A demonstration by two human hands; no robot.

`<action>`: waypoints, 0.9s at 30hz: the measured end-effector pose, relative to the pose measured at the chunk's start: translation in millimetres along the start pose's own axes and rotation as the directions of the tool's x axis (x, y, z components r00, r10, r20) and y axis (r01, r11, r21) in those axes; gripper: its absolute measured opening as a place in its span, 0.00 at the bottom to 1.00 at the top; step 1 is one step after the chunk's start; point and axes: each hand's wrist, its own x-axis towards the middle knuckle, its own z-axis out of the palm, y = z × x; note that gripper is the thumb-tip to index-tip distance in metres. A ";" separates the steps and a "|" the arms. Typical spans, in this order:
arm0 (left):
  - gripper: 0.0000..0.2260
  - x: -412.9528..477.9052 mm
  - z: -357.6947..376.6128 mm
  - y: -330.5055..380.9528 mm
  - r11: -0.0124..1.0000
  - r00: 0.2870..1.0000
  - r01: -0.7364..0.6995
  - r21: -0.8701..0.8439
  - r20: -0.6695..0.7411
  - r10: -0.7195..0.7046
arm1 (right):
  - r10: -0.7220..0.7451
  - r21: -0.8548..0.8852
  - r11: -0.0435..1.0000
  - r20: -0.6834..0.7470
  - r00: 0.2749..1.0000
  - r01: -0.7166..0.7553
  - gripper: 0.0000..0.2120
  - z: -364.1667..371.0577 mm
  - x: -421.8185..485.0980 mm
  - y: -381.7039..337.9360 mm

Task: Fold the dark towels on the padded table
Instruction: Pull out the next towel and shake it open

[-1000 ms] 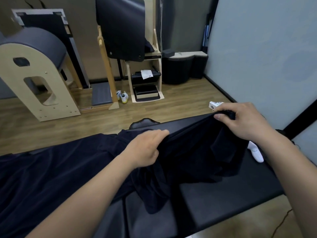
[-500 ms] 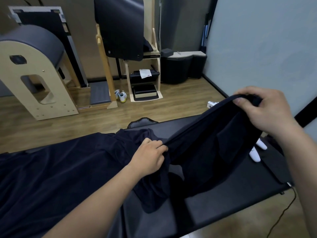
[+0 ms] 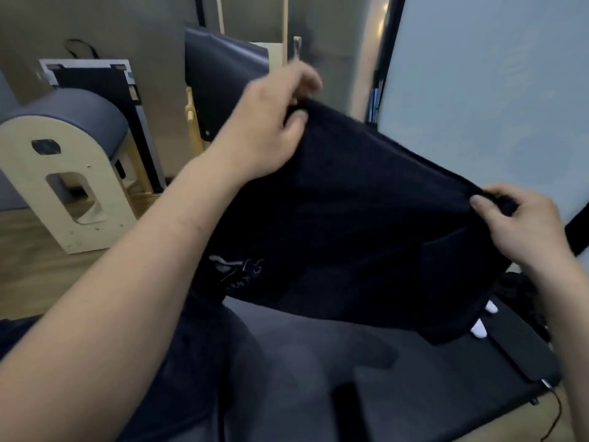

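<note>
Above the table (image 3: 414, 378), your left hand (image 3: 258, 135) and right hand (image 3: 526, 231) pinch the dark towel (image 3: 366, 224) spread open; next, match corners.

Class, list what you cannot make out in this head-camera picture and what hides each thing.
- Head view: fingertips of the left hand, smeared by motion.
- Head view: pale marking on the dark towel, too blurred to read.
- Head view: white things by the padded table, partly covered by the towel.
</note>
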 end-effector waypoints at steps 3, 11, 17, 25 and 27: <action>0.11 -35.1 35.3 4.1 0.999 0.983 0.039 -0.025 0.183 -0.034 | -0.012 0.056 0.998 0.027 1.000 0.010 0.09 3.4 -10.6 -17.1; 0.08 -112.8 82.8 33.4 0.944 0.953 0.139 -0.300 0.298 -0.045 | -0.378 0.223 0.925 0.485 0.788 0.306 0.05 73.2 -64.1 -88.3; 0.12 -189.8 97.9 34.1 0.960 0.804 0.277 0.033 0.539 -0.250 | -0.346 0.074 0.921 0.604 0.718 0.381 0.03 100.2 -92.5 -62.6; 0.09 -262.8 100.7 -3.4 0.981 0.727 0.053 0.186 0.666 -0.166 | -0.329 -0.066 0.914 0.458 0.826 0.401 0.06 61.1 -72.1 -25.4; 0.10 -263.1 88.7 -18.4 0.993 0.748 0.077 0.092 0.653 -0.119 | -0.296 -0.079 0.935 0.365 0.883 0.346 0.07 44.3 -61.9 -17.8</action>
